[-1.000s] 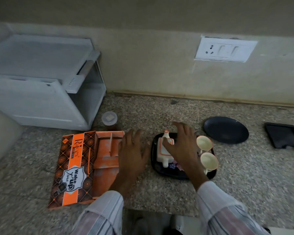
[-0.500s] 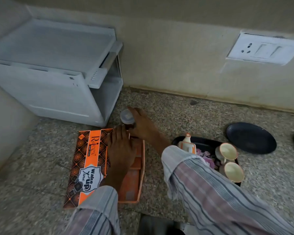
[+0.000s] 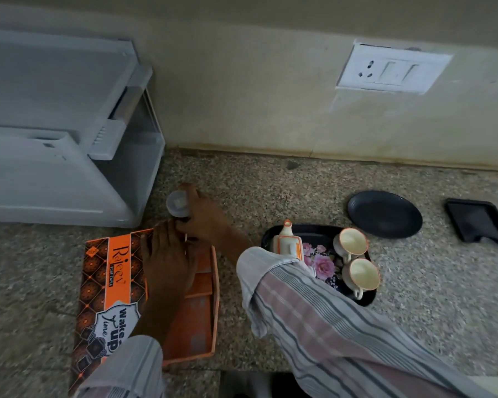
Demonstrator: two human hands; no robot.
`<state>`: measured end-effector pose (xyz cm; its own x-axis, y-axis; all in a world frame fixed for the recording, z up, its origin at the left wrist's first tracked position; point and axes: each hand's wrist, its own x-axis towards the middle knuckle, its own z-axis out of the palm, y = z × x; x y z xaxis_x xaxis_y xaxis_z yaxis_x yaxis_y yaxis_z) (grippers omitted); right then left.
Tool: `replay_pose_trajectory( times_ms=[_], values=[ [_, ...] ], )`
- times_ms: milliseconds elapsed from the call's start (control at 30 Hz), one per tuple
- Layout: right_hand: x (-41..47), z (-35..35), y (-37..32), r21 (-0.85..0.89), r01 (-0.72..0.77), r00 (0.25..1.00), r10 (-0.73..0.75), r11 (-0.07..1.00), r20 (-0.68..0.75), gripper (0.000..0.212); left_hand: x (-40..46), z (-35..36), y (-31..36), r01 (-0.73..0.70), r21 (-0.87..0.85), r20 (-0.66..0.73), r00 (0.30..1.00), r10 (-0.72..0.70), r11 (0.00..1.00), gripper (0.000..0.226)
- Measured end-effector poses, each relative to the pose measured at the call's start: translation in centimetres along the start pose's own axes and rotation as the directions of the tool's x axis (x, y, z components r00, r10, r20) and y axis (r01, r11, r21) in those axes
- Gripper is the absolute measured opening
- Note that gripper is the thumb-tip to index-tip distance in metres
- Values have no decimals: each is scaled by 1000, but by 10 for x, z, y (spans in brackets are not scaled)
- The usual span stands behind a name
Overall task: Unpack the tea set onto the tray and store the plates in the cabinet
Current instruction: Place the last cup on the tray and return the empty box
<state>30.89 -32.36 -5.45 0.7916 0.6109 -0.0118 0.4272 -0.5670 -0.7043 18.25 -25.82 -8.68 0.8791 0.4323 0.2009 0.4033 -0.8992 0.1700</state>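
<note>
My right hand (image 3: 202,216) is reaching past the open orange cardboard box (image 3: 144,297), squeezing between it and the white plastic cabinet (image 3: 69,156), where a small grey-lidded jar (image 3: 178,203) is blocking the gap. Bare speckled granite counter (image 3: 270,191) is lying open toward the wall.

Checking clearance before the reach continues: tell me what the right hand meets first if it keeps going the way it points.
Likely the small grey lidded jar: the right hand points up-left and its fingertips already appear to touch it.
</note>
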Motion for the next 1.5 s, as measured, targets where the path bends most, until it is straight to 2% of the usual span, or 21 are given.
replay_pose_trajectory(
  times_ms=[200,300,433,667,767,833,933,1100,1267,1500],
  values=[
    [-5,-19,6,-3,-2,1000,2,1000,-30,93,2,-5,21,6,-51,-13,1000,-7,999,59],
    [-9,-37,13,-6,14,998,-15,1000,-68,91,5,-9,38,-21,-44,-14,1000,20,999,56],
    [-22,-70,25,-37,16,988,-22,999,-155,89,7,-10,68,-47,-134,3,999,48,990,58],
    [-66,-150,60,-53,-67,933,44,996,-357,79,-3,5,133,-131,-214,174,970,170,968,56],
    [-93,-185,80,-48,-156,899,122,987,-421,80,-9,17,149,-128,-245,323,924,206,961,60],
    [-111,-202,94,-55,-209,887,165,976,-431,79,-14,16,157,-98,-279,359,912,199,955,60],
    [-134,-214,112,-67,-266,879,213,962,-426,76,-18,14,166,-73,-319,340,922,185,945,48],
    [-157,-201,128,-46,-319,870,273,947,-411,74,-19,25,163,118,-523,375,922,103,844,50],
    [-165,-181,138,-40,-346,870,304,937,-389,73,-26,22,158,108,-633,345,926,154,767,52],
    [-173,-165,143,-19,-373,869,342,928,-358,77,-26,27,156,93,-631,333,929,161,771,41]
  ],
)
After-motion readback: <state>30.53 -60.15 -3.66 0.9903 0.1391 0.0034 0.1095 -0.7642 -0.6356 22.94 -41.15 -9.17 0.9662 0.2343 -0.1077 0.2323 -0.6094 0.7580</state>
